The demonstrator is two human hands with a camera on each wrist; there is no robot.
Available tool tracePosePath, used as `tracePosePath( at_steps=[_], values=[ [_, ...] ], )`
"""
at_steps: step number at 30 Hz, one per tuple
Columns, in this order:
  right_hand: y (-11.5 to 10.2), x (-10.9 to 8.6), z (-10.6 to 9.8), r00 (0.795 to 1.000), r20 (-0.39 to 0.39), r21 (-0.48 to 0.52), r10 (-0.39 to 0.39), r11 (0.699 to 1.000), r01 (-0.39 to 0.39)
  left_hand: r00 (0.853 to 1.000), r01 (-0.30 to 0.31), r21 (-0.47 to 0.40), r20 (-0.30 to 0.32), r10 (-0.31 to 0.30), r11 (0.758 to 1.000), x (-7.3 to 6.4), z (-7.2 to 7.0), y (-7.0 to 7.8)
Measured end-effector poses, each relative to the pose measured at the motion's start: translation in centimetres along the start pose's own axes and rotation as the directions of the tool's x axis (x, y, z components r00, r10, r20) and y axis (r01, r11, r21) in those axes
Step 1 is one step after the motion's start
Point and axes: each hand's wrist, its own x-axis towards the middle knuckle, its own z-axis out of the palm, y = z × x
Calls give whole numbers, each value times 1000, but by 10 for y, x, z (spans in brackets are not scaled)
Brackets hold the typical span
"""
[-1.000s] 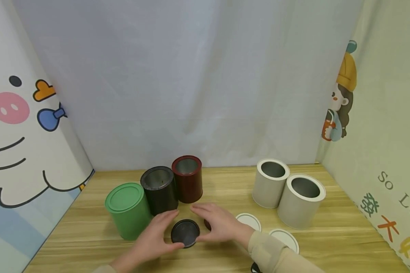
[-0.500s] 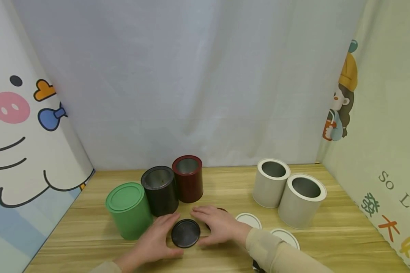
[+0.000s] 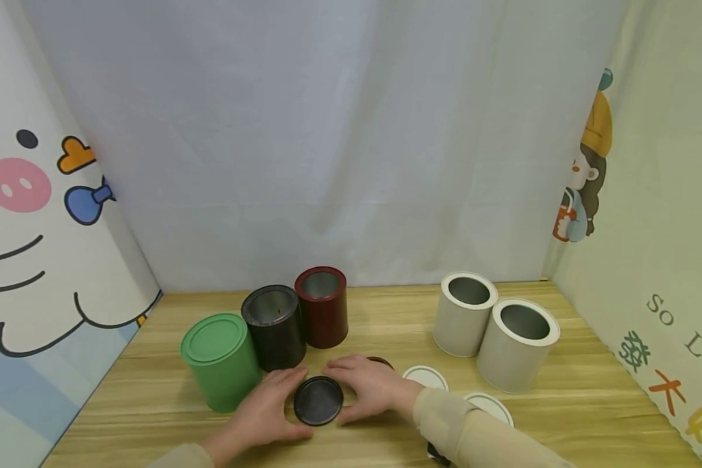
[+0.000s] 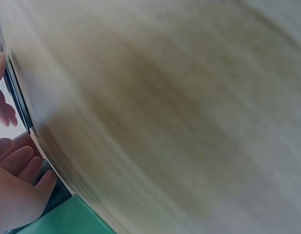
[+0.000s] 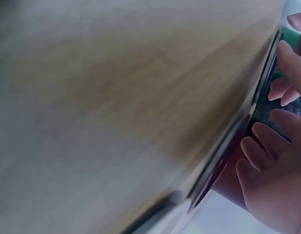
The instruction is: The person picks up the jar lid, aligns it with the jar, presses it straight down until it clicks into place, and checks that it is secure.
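A round black lid (image 3: 318,401) lies flat on the table between the two hands. My left hand (image 3: 272,408) rests to its left, fingers and thumb spread in a loose curve beside the rim. On the other side my right hand (image 3: 367,389) stands the same way, fingertips close to the rim and nothing gripped. Partly under and behind the right hand is a dark red lid (image 3: 381,361). Behind the left hand stand a green can (image 3: 227,374) with its lid on, an open-topped black can (image 3: 282,344) and an open-topped dark red can (image 3: 326,322).
Two open-topped white cans (image 3: 459,325) stand at the back right. In front of them lie two white lids (image 3: 426,376), one partly covered by the right sleeve (image 3: 456,422). A small black-and-white thing (image 3: 437,454) shows under that sleeve. A curtain (image 3: 351,162) hangs behind the table.
The right hand has shifted slightly, showing more of the dark red lid behind it. The left thumb has drawn off the black lid's front edge. Cans and lids stay put.
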Motion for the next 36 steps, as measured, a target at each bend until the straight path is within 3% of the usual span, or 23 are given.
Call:
tracePosePath(
  at_steps=[8, 15, 26, 36],
  values=[
    [4, 2, 5, 1000, 4, -15, -15, 1000, 15, 1000, -20, 34, -22, 21, 999, 0, 4, -3],
    [4, 3, 7, 996, -26, -29, -82, 996, 82, 1000, -21, 15, 7, 21, 1000, 0, 2, -3],
    [2, 6, 9, 995, -40, -49, -93, 995, 91, 997, -72, 16, 12, 72, 997, 0, 4, -7],
    [-1, 7, 10, 998, -25, -60, -59, 997, 58, 997, -35, -5, 69, 35, 999, 4, 4, -10]
  ],
)
